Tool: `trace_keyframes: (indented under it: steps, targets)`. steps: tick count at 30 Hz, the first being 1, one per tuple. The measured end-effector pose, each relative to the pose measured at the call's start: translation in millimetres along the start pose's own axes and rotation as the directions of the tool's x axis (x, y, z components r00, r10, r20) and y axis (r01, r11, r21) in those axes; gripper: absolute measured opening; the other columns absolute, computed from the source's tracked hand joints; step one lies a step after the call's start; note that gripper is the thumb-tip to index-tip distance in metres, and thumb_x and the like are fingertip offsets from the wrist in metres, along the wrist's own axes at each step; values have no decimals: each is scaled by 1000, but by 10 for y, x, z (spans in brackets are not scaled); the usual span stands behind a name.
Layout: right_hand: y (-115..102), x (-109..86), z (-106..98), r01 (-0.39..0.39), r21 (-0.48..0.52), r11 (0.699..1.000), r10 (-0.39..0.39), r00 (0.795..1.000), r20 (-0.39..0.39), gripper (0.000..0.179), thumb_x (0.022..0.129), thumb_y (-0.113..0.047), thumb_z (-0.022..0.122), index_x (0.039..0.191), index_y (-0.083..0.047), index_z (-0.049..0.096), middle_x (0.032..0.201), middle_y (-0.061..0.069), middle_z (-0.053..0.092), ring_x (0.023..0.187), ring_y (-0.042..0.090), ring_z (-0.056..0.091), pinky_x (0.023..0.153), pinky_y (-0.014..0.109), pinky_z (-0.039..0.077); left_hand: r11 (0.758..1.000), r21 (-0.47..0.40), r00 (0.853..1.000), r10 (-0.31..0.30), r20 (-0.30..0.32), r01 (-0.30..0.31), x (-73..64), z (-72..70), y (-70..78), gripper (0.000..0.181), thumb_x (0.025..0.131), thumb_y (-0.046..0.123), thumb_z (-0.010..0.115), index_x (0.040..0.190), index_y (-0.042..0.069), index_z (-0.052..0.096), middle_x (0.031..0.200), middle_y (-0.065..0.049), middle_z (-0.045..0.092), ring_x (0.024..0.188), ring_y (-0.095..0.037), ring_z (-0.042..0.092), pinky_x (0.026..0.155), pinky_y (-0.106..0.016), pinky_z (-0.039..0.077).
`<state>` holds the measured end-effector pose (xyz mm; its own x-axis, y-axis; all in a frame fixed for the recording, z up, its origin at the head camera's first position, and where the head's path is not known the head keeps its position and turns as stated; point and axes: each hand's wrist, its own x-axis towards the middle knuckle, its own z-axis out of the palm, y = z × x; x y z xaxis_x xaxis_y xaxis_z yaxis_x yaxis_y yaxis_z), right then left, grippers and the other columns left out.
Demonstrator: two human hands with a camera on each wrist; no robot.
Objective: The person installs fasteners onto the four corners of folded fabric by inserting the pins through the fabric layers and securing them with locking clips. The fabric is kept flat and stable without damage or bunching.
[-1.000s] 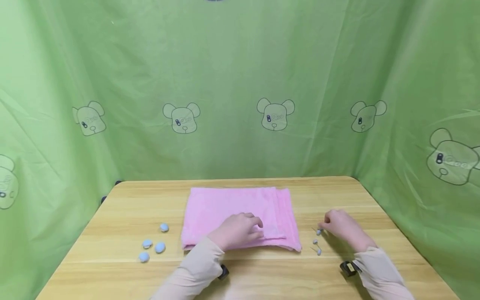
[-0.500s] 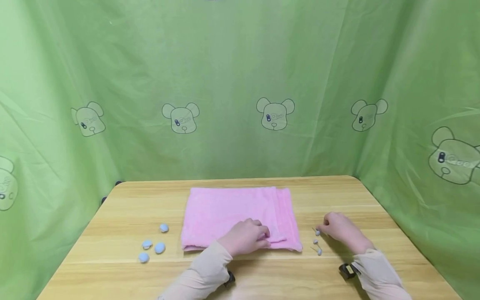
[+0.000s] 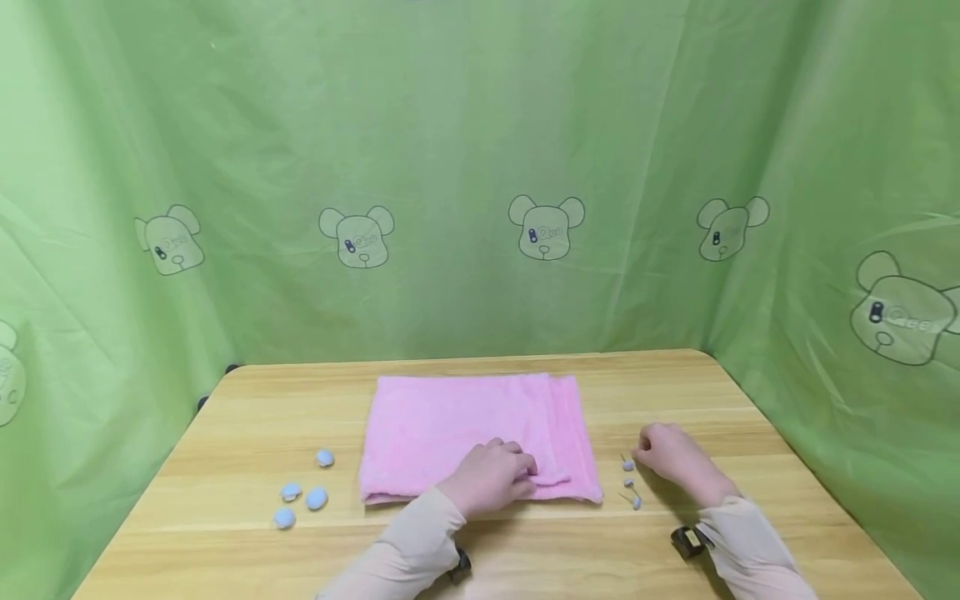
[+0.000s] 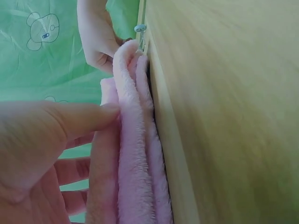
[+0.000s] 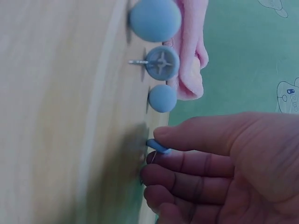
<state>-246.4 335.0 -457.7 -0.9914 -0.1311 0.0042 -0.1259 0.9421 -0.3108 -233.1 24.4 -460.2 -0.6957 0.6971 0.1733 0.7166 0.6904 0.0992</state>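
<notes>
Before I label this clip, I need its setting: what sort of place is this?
Probably a curtained-off work corner: a green curtain printed with cartoon heads hangs behind and along both sides of a wood-grain table, where a pink cloth lies folded.

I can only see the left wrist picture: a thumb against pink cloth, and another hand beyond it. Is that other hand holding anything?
Observer: Yes, the right wrist view shows the right hand pinching a small blue-headed pin.
Operator: How many more blue ones are lying near it?
Observer: Three; in that same view, the three blue pieces lie in a row.
Operator: And on the cloth's other side?
Observer: The head view shows four round blue pieces to the left of the pink cloth.
</notes>
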Motion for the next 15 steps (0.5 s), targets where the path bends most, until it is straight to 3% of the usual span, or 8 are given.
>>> trace_keyframes:
  steps: [5, 9, 13, 15]
  targets:
    - [14, -9, -32, 18, 14, 1000, -18, 1000, -6, 8, 77, -6, 63, 70, -8, 59, 68, 3, 57, 63, 16, 49, 55, 29, 40, 998, -59, 998, 23, -61, -27, 19, 9, -33, 15, 94, 31, 63, 101, 23, 73, 93, 7, 71, 81, -8, 64, 70, -21, 53]
    - [33, -4, -67, 64, 23, 998, -63, 997, -44, 7, 77, -4, 62, 71, -7, 59, 68, 2, 58, 63, 15, 49, 56, 29, 42, 984, -178, 998, -27, -61, 15, 46, -2, -54, 14, 93, 28, 64, 99, 19, 74, 91, 7, 71, 81, -6, 64, 77, -19, 52]
    - [0, 9, -97, 137, 24, 990, -132, 982, -134, 10, 80, -2, 62, 72, -9, 59, 67, -1, 56, 63, 13, 48, 57, 28, 41, 946, -314, 992, -105, -69, 78, 73, -26, -87, 15, 93, 28, 64, 96, 16, 74, 88, 5, 73, 79, -4, 64, 77, -17, 51]
    - [-55, 15, -121, 168, 18, 986, -162, 970, -181, 11, 82, -2, 63, 74, -9, 59, 66, -2, 56, 63, 12, 47, 57, 27, 41, 914, -391, 986, -148, -73, 109, 71, -46, -112, 17, 94, 29, 64, 96, 15, 74, 86, 5, 73, 76, -2, 62, 74, -16, 50]
